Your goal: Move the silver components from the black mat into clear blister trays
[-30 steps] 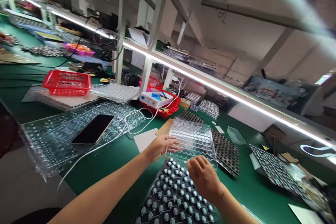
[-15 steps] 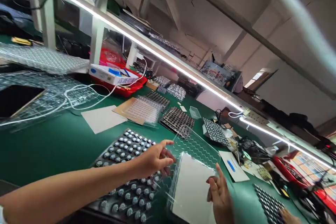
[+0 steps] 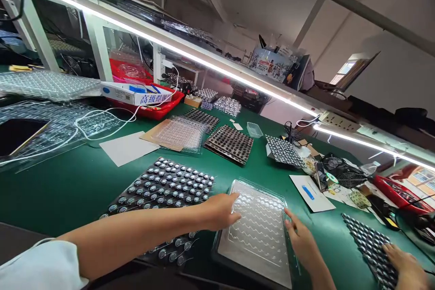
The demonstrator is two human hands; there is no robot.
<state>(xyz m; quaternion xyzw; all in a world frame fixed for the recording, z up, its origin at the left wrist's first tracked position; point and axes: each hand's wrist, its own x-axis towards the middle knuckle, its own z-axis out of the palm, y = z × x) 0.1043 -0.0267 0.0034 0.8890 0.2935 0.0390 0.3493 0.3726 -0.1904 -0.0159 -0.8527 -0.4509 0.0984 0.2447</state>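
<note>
A clear plastic tray (image 3: 260, 222) with wavy ridges lies over a white sheet on a stack in front of me, at the lower centre. My left hand (image 3: 220, 211) holds its left edge, thumb and fingers on the rim. On the opposite edge, my right hand (image 3: 301, 235) has its fingers closed around the rim. Beneath my left forearm, a dark tray of round silver-topped parts with wire leads (image 3: 166, 186) rests on the bench, partly hidden by the arm.
Another person's hand (image 3: 403, 260) touches a tray of parts (image 3: 369, 244) at right. Behind stand a brown grid tray (image 3: 229, 144), clear trays (image 3: 180, 132), white paper (image 3: 129, 148) and a red bin (image 3: 163, 111). A white cable (image 3: 102, 113) and phone (image 3: 20, 133) are left.
The clear tray has come down toward me from beyond the stack and now covers the white sheet. Both hands have closed on its edges. The view has levelled somewhat.
</note>
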